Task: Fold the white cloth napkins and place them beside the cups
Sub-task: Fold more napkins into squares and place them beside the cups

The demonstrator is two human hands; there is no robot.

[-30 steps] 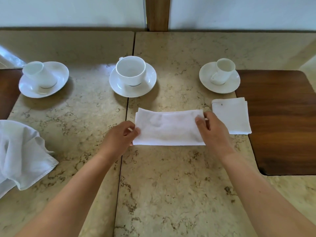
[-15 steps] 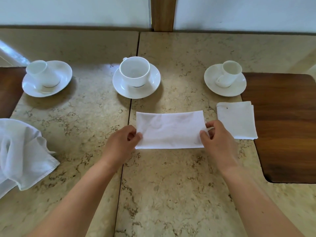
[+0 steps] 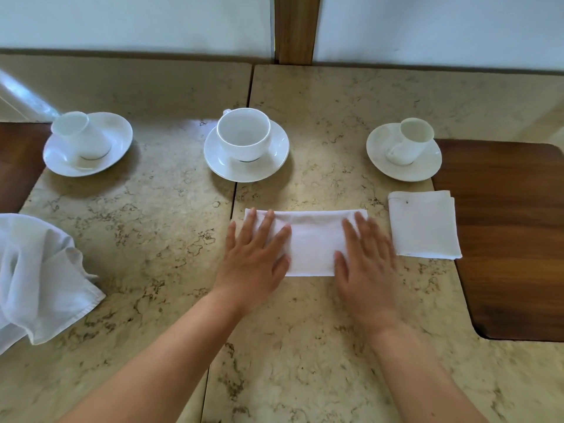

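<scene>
- Left hand lies flat, palm down, fingers straight and slightly spread, pressing the left end of the napkin; it grasps nothing
- Right hand lies flat the same way on the napkin's right end, fingers straight, holding nothing; its edges are blurred
- The napkin is a white strip folded long from left to right, flat on the table, in front of the middle cup and apart from it
- Both hands cover the napkin's ends and lower corners, so only its middle and top edge show
- A folded square of white cloth lies just right of the strip, in front of the right cup, half on stone and half on a wood panel
- A loose cloth sits crumpled at the left edge, partly cut off by the frame
- Left cup and right cup lean tilted on their saucers; the middle cup stands upright on its saucer
- Both forearms run out of the frame at the bottom
</scene>
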